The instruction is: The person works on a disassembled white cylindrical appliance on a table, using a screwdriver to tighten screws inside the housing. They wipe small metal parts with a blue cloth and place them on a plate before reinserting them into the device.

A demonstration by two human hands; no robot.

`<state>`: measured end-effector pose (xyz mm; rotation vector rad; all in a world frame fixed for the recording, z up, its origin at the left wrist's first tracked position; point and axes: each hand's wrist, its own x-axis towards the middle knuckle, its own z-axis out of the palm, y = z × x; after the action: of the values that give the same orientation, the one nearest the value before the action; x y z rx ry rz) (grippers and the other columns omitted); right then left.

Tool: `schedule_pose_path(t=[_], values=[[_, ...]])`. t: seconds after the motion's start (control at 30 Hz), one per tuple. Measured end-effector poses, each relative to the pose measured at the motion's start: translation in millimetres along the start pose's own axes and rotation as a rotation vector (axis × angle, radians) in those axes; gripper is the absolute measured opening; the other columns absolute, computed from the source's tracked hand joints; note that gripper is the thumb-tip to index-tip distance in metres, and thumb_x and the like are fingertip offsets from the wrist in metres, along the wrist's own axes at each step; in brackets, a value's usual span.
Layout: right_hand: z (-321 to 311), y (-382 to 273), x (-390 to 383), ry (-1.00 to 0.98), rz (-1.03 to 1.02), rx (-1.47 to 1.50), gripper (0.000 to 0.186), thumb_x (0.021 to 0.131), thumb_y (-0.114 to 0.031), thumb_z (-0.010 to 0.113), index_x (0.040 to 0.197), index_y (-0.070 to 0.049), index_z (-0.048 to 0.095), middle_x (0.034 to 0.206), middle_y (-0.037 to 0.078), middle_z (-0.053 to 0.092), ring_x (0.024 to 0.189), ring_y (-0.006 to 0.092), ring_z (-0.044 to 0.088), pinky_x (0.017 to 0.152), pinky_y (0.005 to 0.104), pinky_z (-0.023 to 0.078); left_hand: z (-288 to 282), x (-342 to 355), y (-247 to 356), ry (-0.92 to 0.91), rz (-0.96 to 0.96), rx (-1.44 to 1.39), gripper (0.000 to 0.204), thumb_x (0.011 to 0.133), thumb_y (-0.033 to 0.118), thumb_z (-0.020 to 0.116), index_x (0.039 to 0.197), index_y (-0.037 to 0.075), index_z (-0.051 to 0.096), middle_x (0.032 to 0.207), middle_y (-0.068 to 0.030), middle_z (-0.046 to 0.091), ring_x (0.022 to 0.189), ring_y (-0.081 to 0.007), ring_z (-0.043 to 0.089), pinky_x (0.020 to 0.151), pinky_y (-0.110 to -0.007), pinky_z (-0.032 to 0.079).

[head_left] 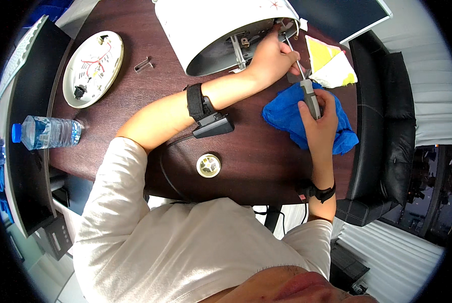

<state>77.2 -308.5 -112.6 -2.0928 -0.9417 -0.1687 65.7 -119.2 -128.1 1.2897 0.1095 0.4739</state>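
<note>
At the left of my view a clear plastic bottle with a blue cap [49, 132] sits by the edge, I'd guess to keep it off the work. The cream oval base with red wiring [93, 70] has its wired side showing, and a small metal bracket [144, 65] lies apart on the dark red-brown tabletop [256, 182]. Nearer me is a round cream dial [208, 165]. The white rounded appliance shell [200, 25] lies tipped, its open end toward me, which bares the inside. My left hand [272, 59] reaches its right rim, probably steadying; I can't tell what its partly hidden fingers pinch. My right hand [321, 121] wraps the grey-handled screwdriver [309, 93], shaft angled into the opening, above a crumpled blue cloth [286, 113]; a yellow-and-white folded cloth [332, 63] lies beyond.
</note>
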Motion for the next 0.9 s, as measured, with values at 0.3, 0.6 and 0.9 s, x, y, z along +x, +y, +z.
schedule_pose_path(t=[0.3, 0.6, 0.9], values=[[-11, -23, 4, 0.024, -0.065, -0.195, 0.031, 0.087, -0.016, 0.068, 0.111, -0.001, 0.058, 0.090, 0.018, 0.066, 0.078, 0.0301, 0.067, 0.068, 0.0360, 0.052, -1, 1, 0, 0.005, -0.082, -0.058, 0.079, 0.093, 0.005, 0.057, 0.149, -0.005, 0.002, 0.086, -0.0140, 0.063, 0.073, -0.0252, 0.069, 0.064, -0.033, 0.060], [-12, -19, 6, 0.036, -0.025, -0.180, 0.030, 0.086, -0.016, 0.069, 0.110, -0.001, 0.058, 0.089, 0.019, 0.066, 0.077, 0.0314, 0.067, 0.067, 0.0371, 0.052, -5, 1, 2, 0.012, -0.080, 0.071, 0.069, 0.093, 0.008, 0.049, 0.149, -0.001, 0.010, 0.092, -0.0151, 0.062, 0.069, -0.0244, 0.068, 0.059, -0.032, 0.058], [-13, -21, 8, 0.008, -0.010, -0.171, 0.029, 0.086, -0.016, 0.067, 0.109, -0.001, 0.058, 0.088, 0.019, 0.066, 0.077, 0.0328, 0.067, 0.067, 0.0383, 0.052, -6, -2, 2, 0.042, -0.039, 0.146, 0.070, 0.091, 0.008, 0.049, 0.149, -0.002, 0.012, 0.087, -0.0129, 0.062, 0.062, -0.0202, 0.064, 0.052, -0.031, 0.054]])
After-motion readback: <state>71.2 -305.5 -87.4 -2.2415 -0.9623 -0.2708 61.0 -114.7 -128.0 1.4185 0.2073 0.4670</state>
